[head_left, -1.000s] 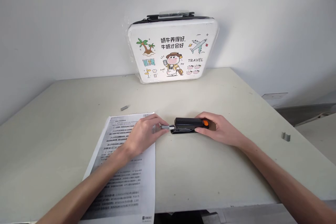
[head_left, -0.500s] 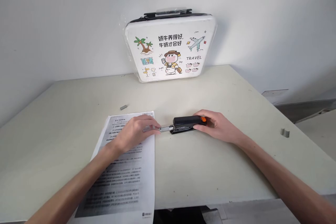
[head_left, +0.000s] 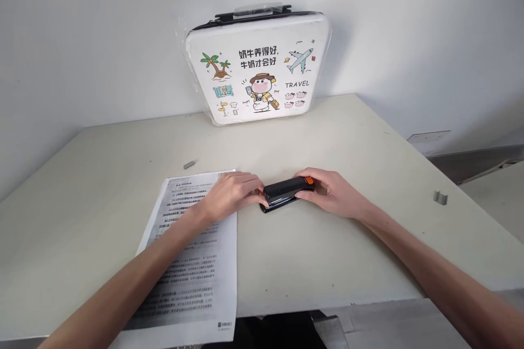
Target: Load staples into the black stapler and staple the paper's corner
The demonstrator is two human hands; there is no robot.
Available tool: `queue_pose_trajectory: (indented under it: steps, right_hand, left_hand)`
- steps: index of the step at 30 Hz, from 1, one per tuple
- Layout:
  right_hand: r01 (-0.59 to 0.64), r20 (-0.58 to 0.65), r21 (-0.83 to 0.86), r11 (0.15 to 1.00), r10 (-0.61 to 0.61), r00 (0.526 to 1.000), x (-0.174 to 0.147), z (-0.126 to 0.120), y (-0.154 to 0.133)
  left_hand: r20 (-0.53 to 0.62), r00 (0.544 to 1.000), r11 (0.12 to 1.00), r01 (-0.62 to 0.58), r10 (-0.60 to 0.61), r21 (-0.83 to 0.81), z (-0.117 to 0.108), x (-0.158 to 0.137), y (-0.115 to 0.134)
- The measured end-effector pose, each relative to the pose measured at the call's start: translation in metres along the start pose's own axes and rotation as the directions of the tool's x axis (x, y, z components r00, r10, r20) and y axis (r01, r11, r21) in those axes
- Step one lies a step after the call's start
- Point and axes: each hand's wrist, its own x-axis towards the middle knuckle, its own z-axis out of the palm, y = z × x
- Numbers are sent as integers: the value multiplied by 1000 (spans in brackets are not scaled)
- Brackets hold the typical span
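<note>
A black stapler with an orange piece at its right end lies on the table. My right hand grips that right end, thumb in front and fingers behind. At the opposite end, my left hand has its fingers and thumb closed against the stapler's front. The metal staple tray now sits inside the body, with only a sliver of metal showing under the black top. Beneath my left hand and forearm lies a printed sheet of paper, partly covered by them.
A white case with cartoon pictures leans on the wall at the back of the table. One small grey staple strip lies beyond the paper. More grey staple strips lie near the right edge.
My left hand has moved right, and the metal tray that stuck out of the stapler has slid into it. My right hand keeps its grip. The view has shifted slightly.
</note>
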Motion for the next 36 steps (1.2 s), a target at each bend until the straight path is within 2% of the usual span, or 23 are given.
queue_pose_trajectory:
  steps: [5, 8, 11, 14, 17, 20, 24, 30, 36]
  right_hand:
    - [-3, -11, 23, 1000, 3, 1000, -1, 1, -2]
    - [-6, -17, 32, 999, 7, 1000, -1, 2, -3]
    - [-8, -24, 23, 1000, 9, 1000, -2, 2, -5]
    - [-16, -27, -4, 1000, 16, 999, -3, 1, -7]
    - [-14, -35, -44, 999, 12, 999, -3, 1, -7]
    - [-7, -44, -68, 998, 4, 999, -4, 3, -8]
    - [-14, -44, -63, 998, 11, 999, -6, 5, -9]
    - [-27, -37, -43, 999, 26, 999, -9, 8, -13]
    - [-32, -58, -53, 998, 29, 998, -12, 11, -15]
  left_hand:
    - [-60, 998, 995, -11, 16, 94, 2, -5, 1]
    - [-115, 993, 991, 49, -35, 124, -6, -25, 5]
    - [-142, 983, 986, 132, -118, 97, -22, -65, 17]
    - [-59, 976, 974, 214, -210, 79, -34, -118, 36]
    - [41, 967, 962, 246, -252, 118, -32, -168, 59]
    - [115, 962, 960, 227, -247, 166, -20, -198, 79]
    - [114, 972, 966, 180, -204, 187, -10, -206, 96]
    - [74, 985, 981, 143, -154, 133, -5, -190, 114]
    - [68, 994, 990, 82, -91, 113, 11, -179, 130]
